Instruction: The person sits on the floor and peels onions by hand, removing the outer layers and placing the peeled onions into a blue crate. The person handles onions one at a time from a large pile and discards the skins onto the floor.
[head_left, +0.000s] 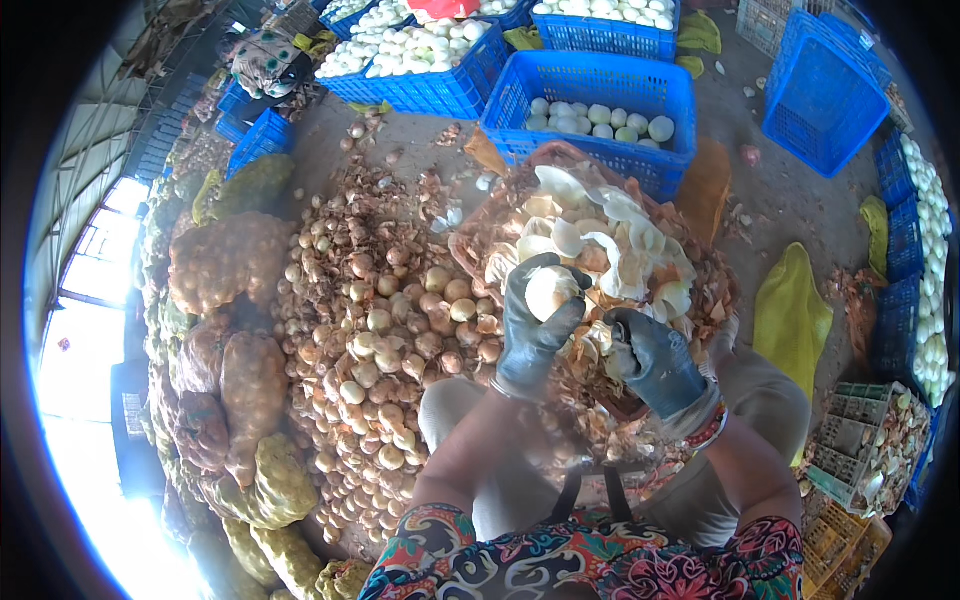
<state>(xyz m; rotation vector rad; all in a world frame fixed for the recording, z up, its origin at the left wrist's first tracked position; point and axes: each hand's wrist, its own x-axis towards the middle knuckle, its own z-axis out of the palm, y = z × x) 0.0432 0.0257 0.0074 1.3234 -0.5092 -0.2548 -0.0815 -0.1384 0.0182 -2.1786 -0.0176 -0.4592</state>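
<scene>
My left hand (529, 345), in a dark rubber-coated glove, grips a pale onion (550, 294) with its thumb and fingers wrapped around the sides. Close by on the right, my gloved right hand (660, 364) has its fingers curled in; whether a small tool or a strip of skin is between them is hidden. Both hands are over a reddish basket (466, 251) heaped with onion skins (637, 217). Left of my knees spreads a large pile of unpeeled onions (390, 337). Past the basket stands a blue plastic crate (600, 64) with peeled white onions (600, 116) inside.
Blue crates (461, 86) full of peeled onions stand at the back. Filled mesh sacks (229, 259) line the left. An empty blue crate (825, 97) and a yellow sack (791, 307) are on the right. A person (266, 64) bends at the far left.
</scene>
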